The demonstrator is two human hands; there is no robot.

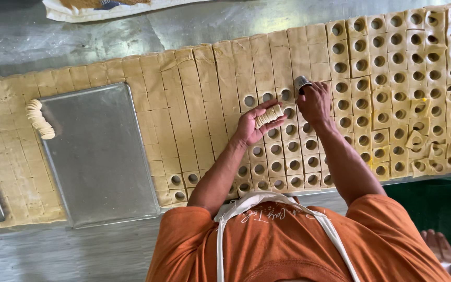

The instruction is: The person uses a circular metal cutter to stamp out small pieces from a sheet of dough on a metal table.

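While the steel table [79, 250] carries everything, a wide dough sheet [194, 94] scored into squares runs left to right across it; squares at right and centre already have round holes, those at left are whole. Bare metal tray [97, 156] lies on the dough left of centre, with a stack of cut dough discs [38, 119] just beside its far-left corner. Left hand [254, 125] is palm up over the punched squares, fingers curled around a row of dough rounds [269, 115]. Right hand [314, 102] is closed around a small metal round cutter [302, 82], held against the dough just right of the left hand.
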